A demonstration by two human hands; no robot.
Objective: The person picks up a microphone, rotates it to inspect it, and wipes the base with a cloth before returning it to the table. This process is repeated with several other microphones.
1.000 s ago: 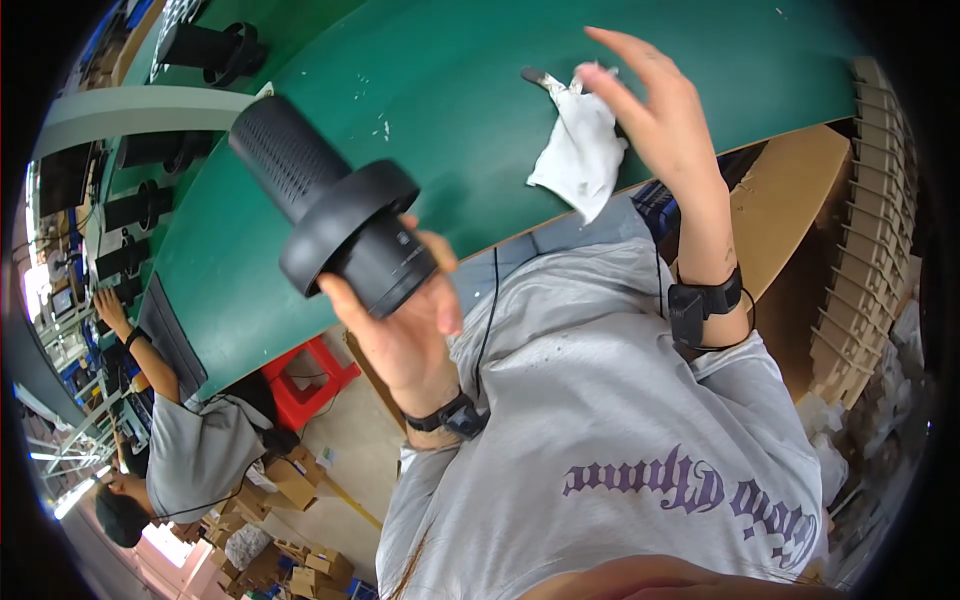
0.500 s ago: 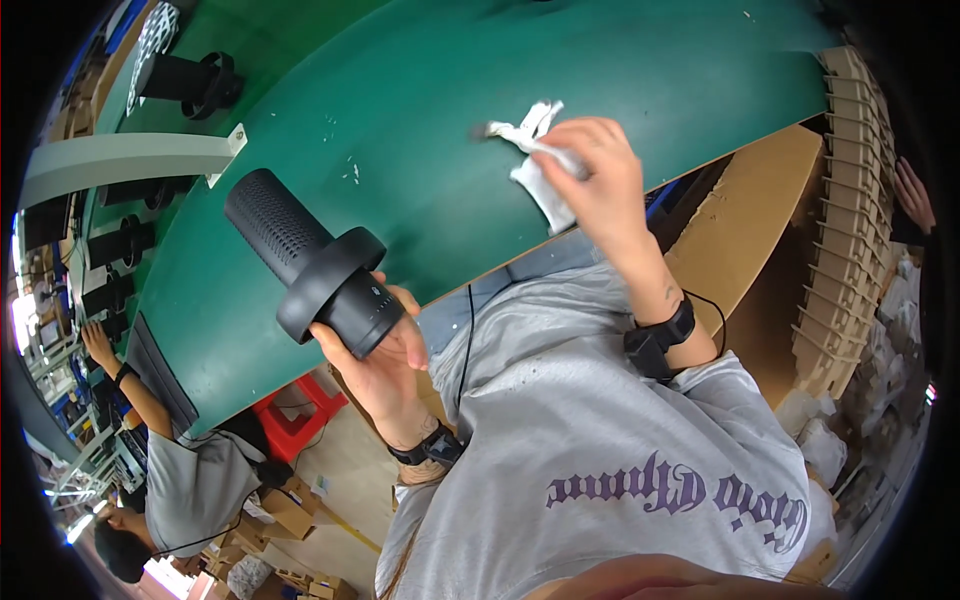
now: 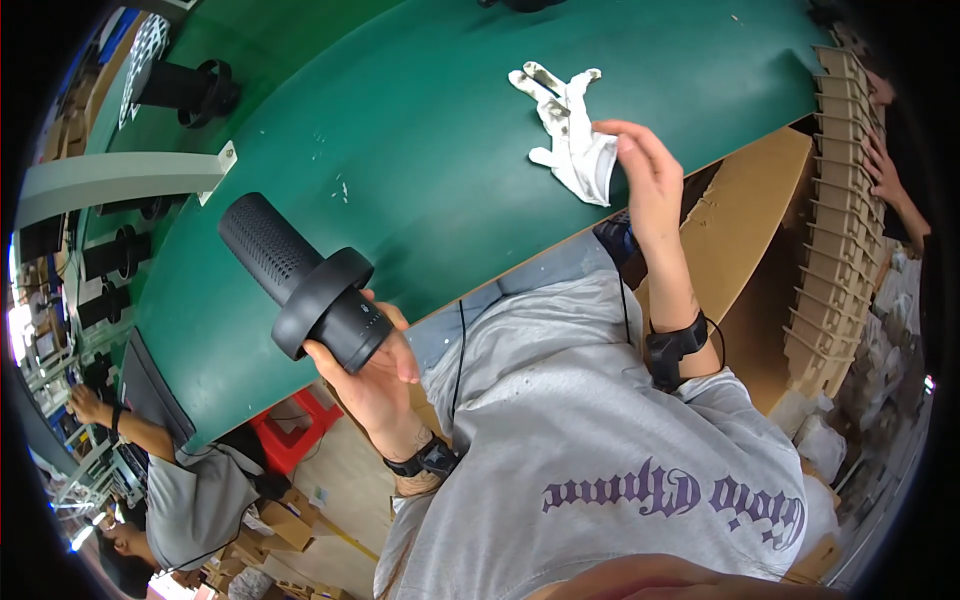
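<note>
My left hand [image 3: 375, 385] is closed around the smooth base of a black microphone [image 3: 300, 285]. A thick ring circles its body, and the perforated end points up and left over the green table. At the table's front edge, my right hand [image 3: 652, 185] pinches the cuff of a white glove [image 3: 572, 140] between thumb and fingers. The glove lies spread on the tabletop, its fingers pointing away from me.
On the green table [image 3: 430, 130] a pale metal arm [image 3: 130, 172] reaches in from the left. More black microphones [image 3: 185, 85] stand at far left. Cardboard dividers [image 3: 835, 230] rise beside an open carton [image 3: 745, 215] at right. A co-worker [image 3: 200, 500] sits lower left; another person's hand [image 3: 882, 165] is at far right.
The white glove, bunched and blurred before, now lies flatter and farther from me with its fingers spread. My right hand has shifted right to its cuff. The microphone has moved slightly left.
</note>
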